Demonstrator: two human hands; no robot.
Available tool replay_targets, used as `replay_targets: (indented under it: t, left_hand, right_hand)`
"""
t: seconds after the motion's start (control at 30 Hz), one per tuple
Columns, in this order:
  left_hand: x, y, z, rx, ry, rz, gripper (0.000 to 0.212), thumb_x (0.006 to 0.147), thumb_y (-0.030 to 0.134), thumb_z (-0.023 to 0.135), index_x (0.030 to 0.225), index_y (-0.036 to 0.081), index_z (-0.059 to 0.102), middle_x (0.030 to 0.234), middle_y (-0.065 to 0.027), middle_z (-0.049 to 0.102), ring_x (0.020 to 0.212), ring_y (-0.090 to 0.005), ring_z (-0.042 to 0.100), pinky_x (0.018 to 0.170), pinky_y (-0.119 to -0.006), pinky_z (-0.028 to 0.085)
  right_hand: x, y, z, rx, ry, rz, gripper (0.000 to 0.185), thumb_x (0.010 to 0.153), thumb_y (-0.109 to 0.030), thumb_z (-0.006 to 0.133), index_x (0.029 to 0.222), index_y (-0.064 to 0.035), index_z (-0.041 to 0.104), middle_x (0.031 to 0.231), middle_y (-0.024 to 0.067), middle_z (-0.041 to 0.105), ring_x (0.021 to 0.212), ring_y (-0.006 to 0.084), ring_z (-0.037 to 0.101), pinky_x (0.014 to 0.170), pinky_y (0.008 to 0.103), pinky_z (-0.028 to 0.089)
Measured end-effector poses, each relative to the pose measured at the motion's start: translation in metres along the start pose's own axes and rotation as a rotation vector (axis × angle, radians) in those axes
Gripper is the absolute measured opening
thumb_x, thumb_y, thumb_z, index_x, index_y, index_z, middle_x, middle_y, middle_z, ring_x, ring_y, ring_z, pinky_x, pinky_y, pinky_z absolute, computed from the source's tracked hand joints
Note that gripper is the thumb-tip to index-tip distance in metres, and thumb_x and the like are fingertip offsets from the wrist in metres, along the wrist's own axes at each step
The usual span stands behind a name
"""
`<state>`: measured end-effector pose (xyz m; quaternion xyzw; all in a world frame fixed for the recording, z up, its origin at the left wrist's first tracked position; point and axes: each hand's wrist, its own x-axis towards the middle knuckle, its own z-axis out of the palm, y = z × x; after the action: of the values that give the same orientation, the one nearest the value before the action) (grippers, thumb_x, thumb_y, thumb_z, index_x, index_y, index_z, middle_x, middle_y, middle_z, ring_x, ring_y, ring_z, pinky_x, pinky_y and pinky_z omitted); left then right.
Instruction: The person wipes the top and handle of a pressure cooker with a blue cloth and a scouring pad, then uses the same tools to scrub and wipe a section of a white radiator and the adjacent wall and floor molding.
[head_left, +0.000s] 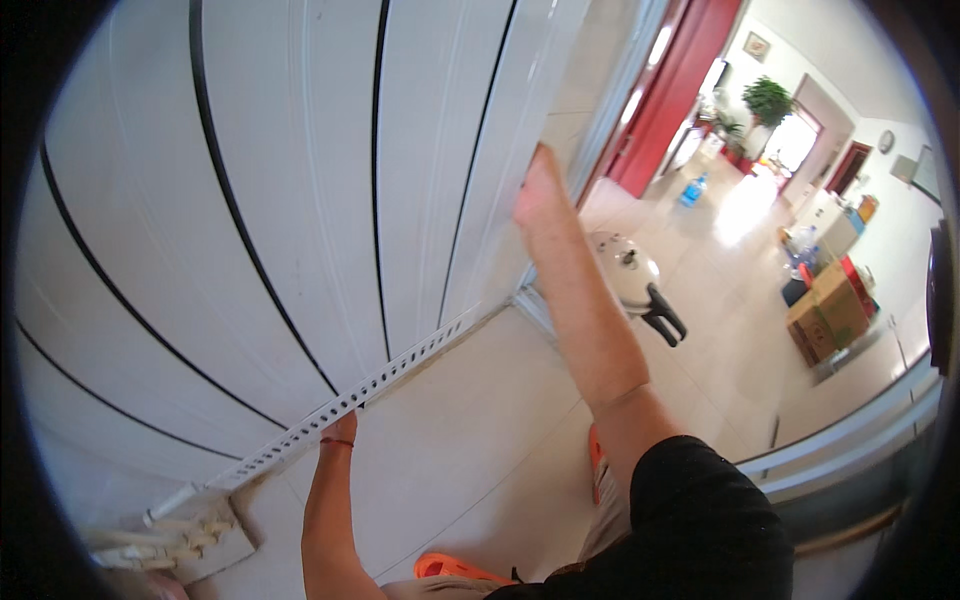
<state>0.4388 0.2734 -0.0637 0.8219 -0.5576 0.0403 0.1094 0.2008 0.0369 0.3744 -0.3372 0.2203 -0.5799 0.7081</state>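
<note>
A large white panel (330, 187) with dark parallel grooves fills the upper left, standing in front of me. Along its lower edge runs a white strip (352, 399) with a row of holes. My left hand (343, 427), with a red cord at the wrist, is at this strip; its fingers are hidden behind it. My right hand (538, 187) is at the panel's right edge, its fingers mostly out of sight, so its grip cannot be told. Below my right forearm lies a round metal lid (626, 274) with a black handle, partly hidden by the arm.
A red door frame (660, 97) stands right of the panel. Beyond it are a blue bottle (694, 190), a cardboard box (829, 315) and a potted plant (766, 100). Pale pipes (161, 541) sit at the lower left. An orange shoe (457, 568) is on the tiled floor.
</note>
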Motion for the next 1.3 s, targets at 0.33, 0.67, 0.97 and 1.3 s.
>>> replay_targets:
  t: [0.33, 0.67, 0.97, 1.3]
  left_hand:
    - [-0.001, -0.019, -0.051, -0.322, -0.039, 0.007, 0.042, 0.089, 0.032, 0.048, 0.126, 0.010, 0.048, 0.130, -0.0103, 0.048, 0.120, -0.0309, 0.044, 0.100, -0.042, 0.033]
    - [-0.032, -0.035, -0.077, 0.081, 0.153, 0.013, 0.030, 0.077, 0.023, 0.060, 0.102, 0.006, 0.060, 0.104, -0.0165, 0.059, 0.097, -0.0368, 0.054, 0.086, -0.048, 0.041]
    - [-0.032, 0.169, -0.206, -0.769, -0.199, 0.236, 0.032, 0.070, -0.003, 0.060, 0.099, 0.012, 0.060, 0.103, -0.0074, 0.058, 0.094, -0.0257, 0.057, 0.082, -0.031, 0.047]
    - [-0.001, 0.201, -0.498, -0.176, 1.526, 0.472, 0.050, 0.086, 0.025, 0.059, 0.124, -0.002, 0.040, 0.120, -0.0153, 0.047, 0.111, -0.0277, 0.048, 0.097, -0.036, 0.036]
  right_hand:
    - [-0.003, 0.031, -0.016, 0.164, 0.094, -0.145, 0.021, 0.086, -0.013, 0.045, 0.097, -0.0001, 0.055, 0.090, 0.0103, 0.060, 0.079, 0.0220, 0.059, 0.067, 0.0364, 0.051]
    - [0.006, 0.021, -0.088, 0.445, 0.014, -0.130, 0.015, 0.089, -0.015, 0.041, 0.095, -0.0057, 0.051, 0.084, 0.0057, 0.057, 0.067, 0.0175, 0.054, 0.055, 0.0303, 0.046]
    - [0.014, -0.076, -0.189, 0.669, 0.196, -0.469, 0.025, 0.085, -0.012, 0.043, 0.105, -0.0050, 0.055, 0.094, 0.0066, 0.062, 0.080, 0.0199, 0.058, 0.075, 0.0376, 0.047]
    - [-0.006, -0.057, -0.144, 0.669, -0.191, -0.253, 0.026, 0.088, -0.021, 0.045, 0.108, -0.0087, 0.056, 0.104, 0.0082, 0.061, 0.089, 0.0223, 0.058, 0.082, 0.0439, 0.045]
